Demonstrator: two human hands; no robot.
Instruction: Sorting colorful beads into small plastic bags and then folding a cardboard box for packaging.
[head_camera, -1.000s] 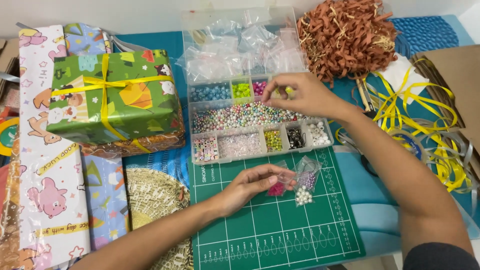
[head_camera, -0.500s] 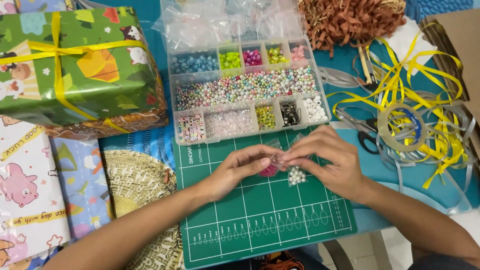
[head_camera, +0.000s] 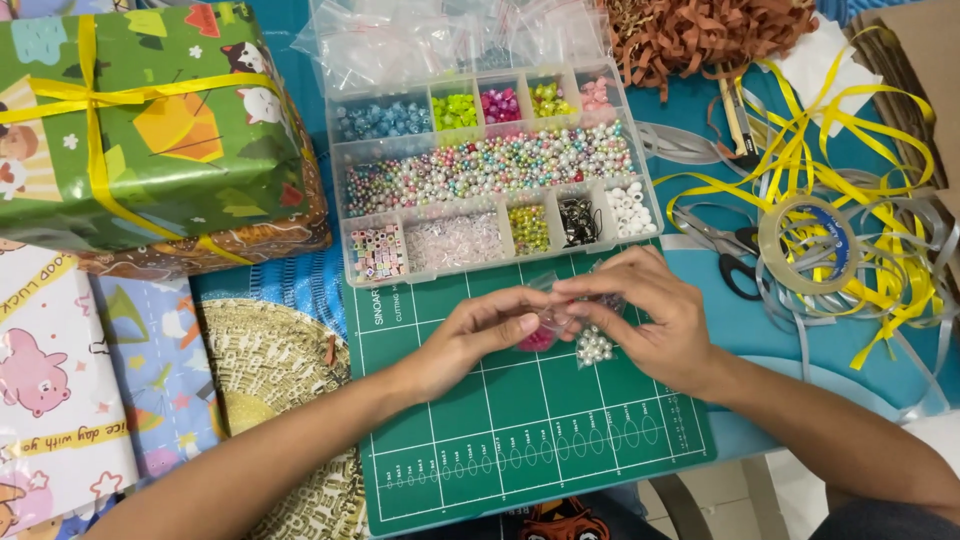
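Note:
Over a green cutting mat (head_camera: 520, 440), my left hand (head_camera: 470, 335) and my right hand (head_camera: 650, 315) meet and pinch a small clear plastic bag (head_camera: 553, 316) between their fingertips. Pink beads (head_camera: 537, 340) and a cluster of white pearl beads (head_camera: 594, 347) lie on the mat just beneath the fingers. Directly beyond the hands stands a clear compartment box (head_camera: 490, 170) filled with coloured and pearl beads in several sections.
A gift box in green patterned paper with yellow ribbon (head_camera: 150, 130) sits at the far left. Wrapping paper sheets (head_camera: 60, 370) lie at the left. Yellow and grey ribbon (head_camera: 860, 230), a tape roll (head_camera: 812, 243), scissors (head_camera: 735, 255) and brown paper shreds (head_camera: 700, 35) crowd the right.
My right hand left the bead box and came down to meet the left hand over the mat. Both hands now hold the small bag. The view shifted closer.

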